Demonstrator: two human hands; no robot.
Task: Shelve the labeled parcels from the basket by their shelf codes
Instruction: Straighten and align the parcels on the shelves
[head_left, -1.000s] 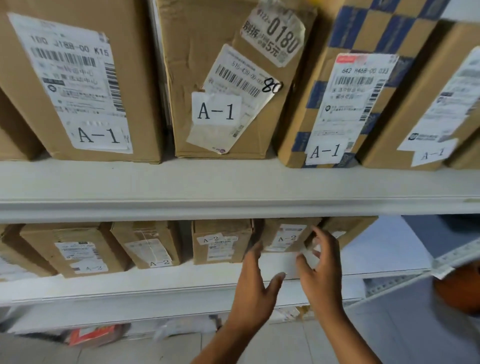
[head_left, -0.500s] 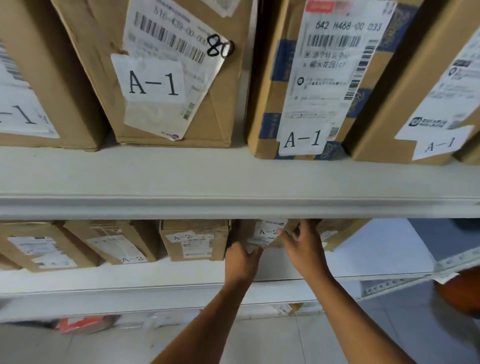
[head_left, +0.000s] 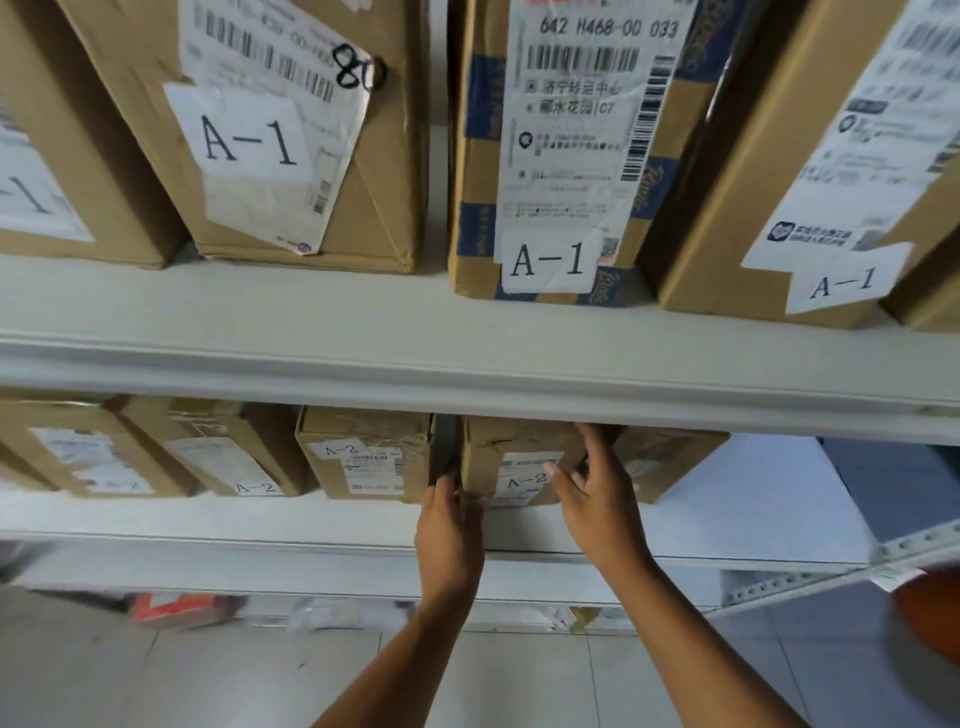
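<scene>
— Cardboard, plain brown and scuffed: the A-2 parcel (head_left: 519, 462) we hold is a small box with a creased top edge and a white paper label on its front. Where does it sit?

— On the lower shelf (head_left: 727, 514), under the upper shelf's lip, between another A-2 box (head_left: 363, 452) on its left and a tilted box (head_left: 670, 457) on its right.

— Our grip?

— Left hand (head_left: 449, 530) presses the lower left corner, though we cannot tell how those fingers lie. Right hand (head_left: 597, 488) curls round the right edge — thumb on the label.

— Above?

— Bigger cartons marked A-1 (head_left: 550, 260), one with blue printed bands, on the smooth grey-white metal upper shelf (head_left: 363, 332).
</scene>
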